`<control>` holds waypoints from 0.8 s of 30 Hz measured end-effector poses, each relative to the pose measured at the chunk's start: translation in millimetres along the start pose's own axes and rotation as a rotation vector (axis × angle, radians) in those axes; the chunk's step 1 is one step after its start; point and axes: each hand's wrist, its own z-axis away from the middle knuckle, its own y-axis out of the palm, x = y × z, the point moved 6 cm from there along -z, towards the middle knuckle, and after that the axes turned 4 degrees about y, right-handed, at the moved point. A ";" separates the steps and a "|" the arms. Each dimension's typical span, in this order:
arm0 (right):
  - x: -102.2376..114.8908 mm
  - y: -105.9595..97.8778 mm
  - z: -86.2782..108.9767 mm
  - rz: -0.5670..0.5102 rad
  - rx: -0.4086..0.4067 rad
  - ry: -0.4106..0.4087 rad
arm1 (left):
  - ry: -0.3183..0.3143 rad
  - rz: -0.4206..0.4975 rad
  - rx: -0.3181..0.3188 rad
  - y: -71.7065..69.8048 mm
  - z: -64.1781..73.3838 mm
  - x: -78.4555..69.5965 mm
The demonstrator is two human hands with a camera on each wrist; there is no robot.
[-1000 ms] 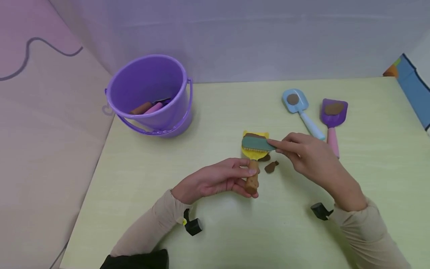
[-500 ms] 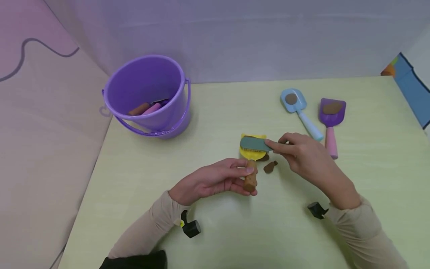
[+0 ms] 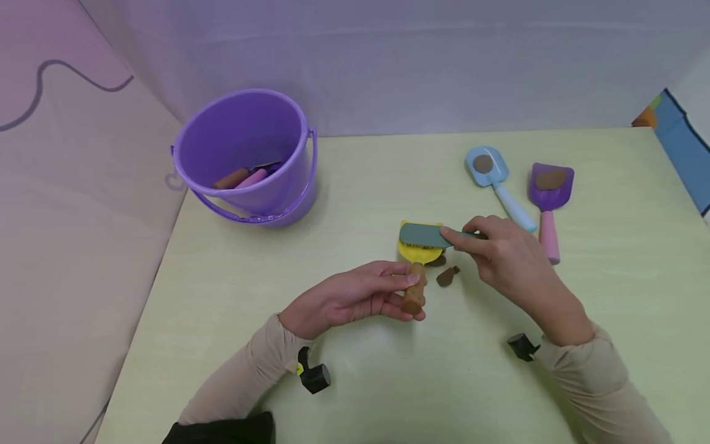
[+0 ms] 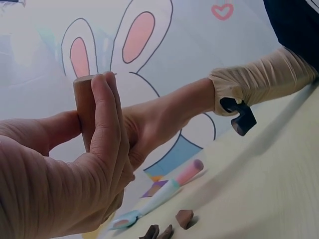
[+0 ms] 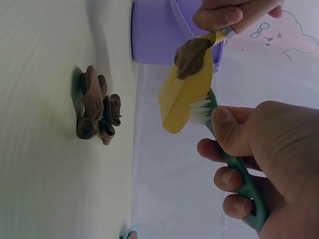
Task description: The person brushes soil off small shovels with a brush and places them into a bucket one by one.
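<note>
My left hand point(image 3: 360, 293) grips the wooden handle point(image 4: 84, 112) of a small yellow toy shovel point(image 3: 415, 254), its blade held above the table. A green brush point(image 3: 420, 235) with pale bristles is in my right hand point(image 3: 516, 265), index finger laid along its back. The bristles meet the yellow blade in the right wrist view, where my right fingers point(image 5: 228, 178) wrap the green handle point(image 5: 249, 191). A brown lump point(image 5: 192, 57) clings to the blade's underside. Below the shovel, several brown clay-like pieces point(image 5: 94, 107) lie on the table.
A purple bucket point(image 3: 302, 197) with tools inside stands at the back left. A light blue shovel point(image 3: 513, 206) and a purple shovel with a pink handle point(image 3: 548, 237) lie at the right, each bearing a brown patch. A pale cloth wall point(image 3: 421, 68) rises behind the table.
My right hand has moved the brush slightly across the yellow blade, covering the brown strip seen there earlier. My left hand keeps hold of the shovel, almost still.
</note>
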 end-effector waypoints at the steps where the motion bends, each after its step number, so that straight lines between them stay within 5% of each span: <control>1: 0.4 0.2 0.2 0.007 -0.007 -0.003 | 0.002 0.005 -0.002 0.0 0.3 -0.4; 24: 9.0 6.9 2.0 0.095 -0.060 -0.080 | 0.031 0.096 -0.006 -1.0 0.2 -3.0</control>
